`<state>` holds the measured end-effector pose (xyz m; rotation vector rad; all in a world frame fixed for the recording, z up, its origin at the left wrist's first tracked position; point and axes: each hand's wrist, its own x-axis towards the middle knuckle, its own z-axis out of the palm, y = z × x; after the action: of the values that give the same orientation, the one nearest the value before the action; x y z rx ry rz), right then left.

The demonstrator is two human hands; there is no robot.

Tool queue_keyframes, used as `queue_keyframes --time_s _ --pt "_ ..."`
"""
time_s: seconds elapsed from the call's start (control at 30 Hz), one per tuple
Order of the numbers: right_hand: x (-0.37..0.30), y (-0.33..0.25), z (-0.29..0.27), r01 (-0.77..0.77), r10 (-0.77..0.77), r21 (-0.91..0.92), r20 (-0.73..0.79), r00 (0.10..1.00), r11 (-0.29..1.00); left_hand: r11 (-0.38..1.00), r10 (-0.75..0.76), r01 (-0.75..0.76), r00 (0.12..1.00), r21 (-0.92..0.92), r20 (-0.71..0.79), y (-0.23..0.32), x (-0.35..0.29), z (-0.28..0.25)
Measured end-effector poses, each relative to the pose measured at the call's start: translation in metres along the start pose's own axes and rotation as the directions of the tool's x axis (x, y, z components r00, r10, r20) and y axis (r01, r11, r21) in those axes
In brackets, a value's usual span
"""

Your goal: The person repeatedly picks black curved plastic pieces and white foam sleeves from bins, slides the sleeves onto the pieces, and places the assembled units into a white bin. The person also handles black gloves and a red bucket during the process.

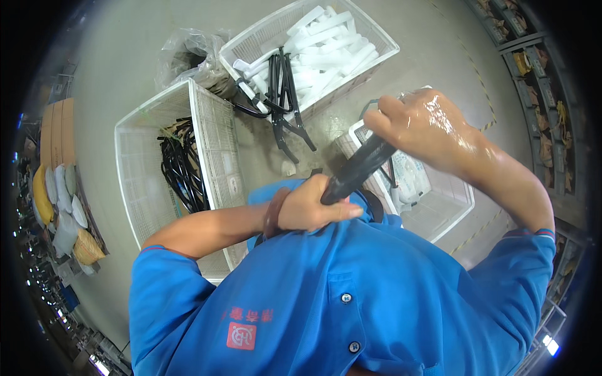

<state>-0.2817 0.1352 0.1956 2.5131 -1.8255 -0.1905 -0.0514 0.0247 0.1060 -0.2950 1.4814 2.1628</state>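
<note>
A thick black tube [359, 169] slants in front of my chest, its far end up to the right. My right hand [421, 125], wet and shiny, is closed around the far end. Around the near end my left hand [313, 203] is closed, its thumb stretched along toward the right and a brown band on the wrist. Both ends of the tube are hidden by my hands. Just beyond my left hand, several black bent metal frames [285, 94] lean on the edge of a white crate [370, 74] holding many white foam-like sleeves [332, 44].
A white crate [215, 125] on the left contains several black tubular parts [182, 163]. Another white crate [461, 216] under my right arm holds a clear plastic bag [409, 182]. A plastic bag [188, 59] stands at the far left. Shelving [539, 94] with parts lines the right side.
</note>
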Motion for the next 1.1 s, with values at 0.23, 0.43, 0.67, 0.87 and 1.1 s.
queue_keyframes --time_s 0.23,0.43,0.67,0.87,1.1 --pt "0.049 -0.018 0.036 0.333 -0.317 0.165 -0.118 0.941 0.928 0.973 -0.042 0.055 0.997 -0.224 0.063 -0.009 0.014 -0.035" --pt "0.120 0.000 0.088 -0.203 -0.551 0.776 0.581 0.599 0.597 0.997 -0.073 0.070 0.992 -0.035 -0.102 -0.017 0.022 -0.068" --pt "0.150 -0.018 0.131 -0.130 -0.109 0.339 0.603 0.790 0.932 0.972 -0.182 0.162 0.977 -0.172 -0.107 -0.035 0.037 -0.132" --pt "0.164 -0.017 0.174 0.014 -0.034 0.415 0.041 0.999 0.909 0.861 -0.239 0.230 0.970 -0.453 0.038 -0.047 0.044 -0.173" --pt "0.204 0.120 0.219 0.065 -0.025 0.245 -0.163 0.986 0.967 0.764 -0.211 0.106 0.973 -0.636 -0.092 -0.022 0.082 -0.235"
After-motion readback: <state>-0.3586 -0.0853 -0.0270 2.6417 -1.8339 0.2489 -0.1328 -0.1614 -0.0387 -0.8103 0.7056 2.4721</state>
